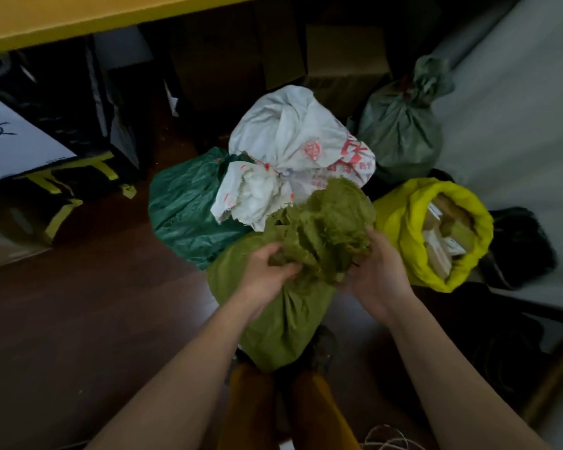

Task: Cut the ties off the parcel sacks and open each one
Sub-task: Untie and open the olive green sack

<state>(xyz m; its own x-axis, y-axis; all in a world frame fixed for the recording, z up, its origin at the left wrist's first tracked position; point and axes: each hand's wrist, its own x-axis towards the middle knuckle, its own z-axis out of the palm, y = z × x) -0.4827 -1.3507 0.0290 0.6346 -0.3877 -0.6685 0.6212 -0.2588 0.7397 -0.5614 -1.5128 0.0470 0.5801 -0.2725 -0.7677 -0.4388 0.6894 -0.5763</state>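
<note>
Standing on the dark floor [78, 319] just before the person's feet, the olive-green sack [283, 306] was gripped at its bunched mouth by both hands: the left hand [267, 274] was curled into the loose fabric, and the right hand [374, 271] was clutched around the neck from the other side. Behind it, a white sack [293, 134], a dark green sack [182, 206] and a grey-green sack [400, 125] were seen tied shut, while a yellow sack [400, 222] was seen opened, with parcels inside.

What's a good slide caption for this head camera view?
Both hands, left and right, grip the olive sack's bunched mouth.
</note>
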